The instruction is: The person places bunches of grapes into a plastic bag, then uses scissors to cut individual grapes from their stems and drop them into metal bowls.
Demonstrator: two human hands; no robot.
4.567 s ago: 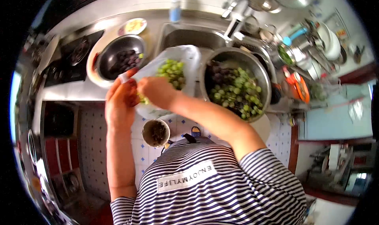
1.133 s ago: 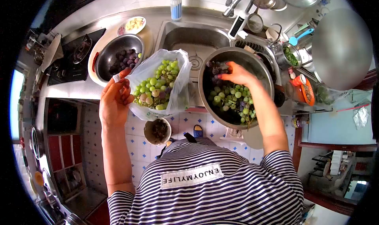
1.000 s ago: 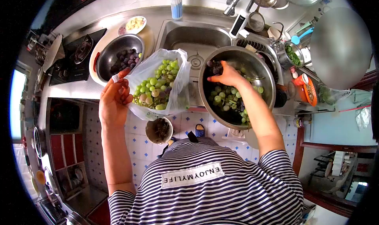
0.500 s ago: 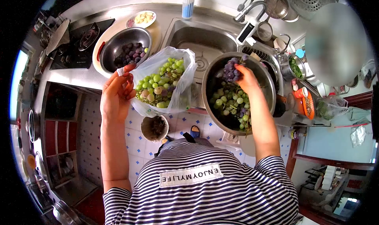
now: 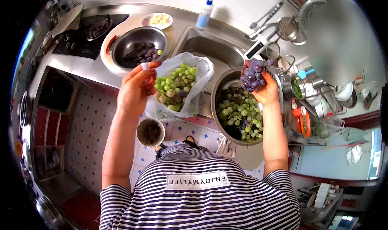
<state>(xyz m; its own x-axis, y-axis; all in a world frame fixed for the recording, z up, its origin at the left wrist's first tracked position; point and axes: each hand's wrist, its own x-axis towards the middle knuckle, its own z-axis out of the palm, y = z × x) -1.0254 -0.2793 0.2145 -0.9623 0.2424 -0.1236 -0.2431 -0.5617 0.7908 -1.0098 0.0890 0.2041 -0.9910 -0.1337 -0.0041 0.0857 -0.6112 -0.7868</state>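
Observation:
A bunch of dark purple grapes point(image 5: 252, 75) is in my right hand point(image 5: 267, 90), raised over the back right rim of a large steel pot point(image 5: 215, 109). Green grapes point(image 5: 242, 113) and some dark ones lie inside that pot. My left hand point(image 5: 138, 86), with white tape on one finger, has its fingers curled at the left edge of a clear plastic bag point(image 5: 202, 74). Green grapes point(image 5: 174, 84) fill the open bag. Behind my left hand, a steel bowl point(image 5: 121, 42) contains loose purple grapes point(image 5: 141, 54) and a green one.
The sink point(image 5: 200, 44) is behind the bag, with a blue-capped bottle point(image 5: 204, 15) near it. A plate of pale pieces point(image 5: 161, 21) stands behind the bowl. Below the counter is a bin of stems point(image 5: 150, 133). Dishes and an orange basket point(image 5: 306, 124) crowd the right side.
My right hand has taken hold of a purple bunch inside the pot and lifted it to the pot's back right rim. My left hand stays beside the bag. The view has shifted and tilted.

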